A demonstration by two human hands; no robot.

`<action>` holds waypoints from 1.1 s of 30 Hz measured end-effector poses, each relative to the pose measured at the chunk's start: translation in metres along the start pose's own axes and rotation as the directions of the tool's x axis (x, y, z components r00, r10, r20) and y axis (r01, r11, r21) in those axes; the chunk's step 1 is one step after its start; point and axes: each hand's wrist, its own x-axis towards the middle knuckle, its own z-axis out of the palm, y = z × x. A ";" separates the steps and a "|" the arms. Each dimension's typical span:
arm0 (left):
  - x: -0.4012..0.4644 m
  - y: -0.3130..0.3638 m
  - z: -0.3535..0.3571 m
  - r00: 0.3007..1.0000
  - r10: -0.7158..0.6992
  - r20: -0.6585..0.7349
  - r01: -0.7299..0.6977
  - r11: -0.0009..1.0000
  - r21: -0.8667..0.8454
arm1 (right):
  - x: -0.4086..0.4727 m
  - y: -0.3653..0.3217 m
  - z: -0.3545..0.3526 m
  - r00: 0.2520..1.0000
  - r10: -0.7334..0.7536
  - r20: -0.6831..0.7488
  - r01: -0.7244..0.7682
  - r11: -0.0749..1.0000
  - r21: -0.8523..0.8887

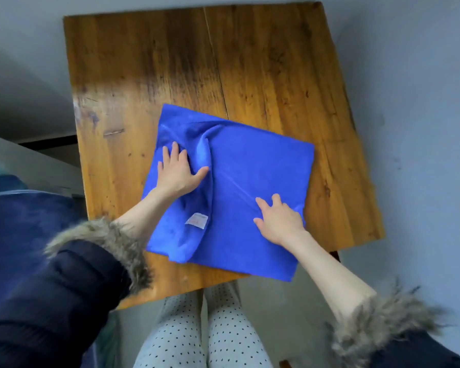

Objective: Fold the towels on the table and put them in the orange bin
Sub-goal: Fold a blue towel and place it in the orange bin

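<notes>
Fingers (pixel 174 152) both hands spread flat, blue towel (pixel 250 168) rumpled w/ ridge, white tag (pixel 196 220)

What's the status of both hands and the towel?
Left hand and right hand flat on blue towel. Towel on table, ridge bunched at left. Bin unseen.

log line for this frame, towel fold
stage: smoothing | blue towel: spread on wooden table, ridge beside left hand | left hand: flat on towel | right hand: flat on towel | orange bin: not in view
</notes>
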 end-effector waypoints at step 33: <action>-0.053 -0.018 -0.009 0.990 -0.001 -0.140 -0.046 0.941 -0.336 | 0.122 -0.006 -0.155 0.854 -0.025 -0.520 0.416 0.633 0.653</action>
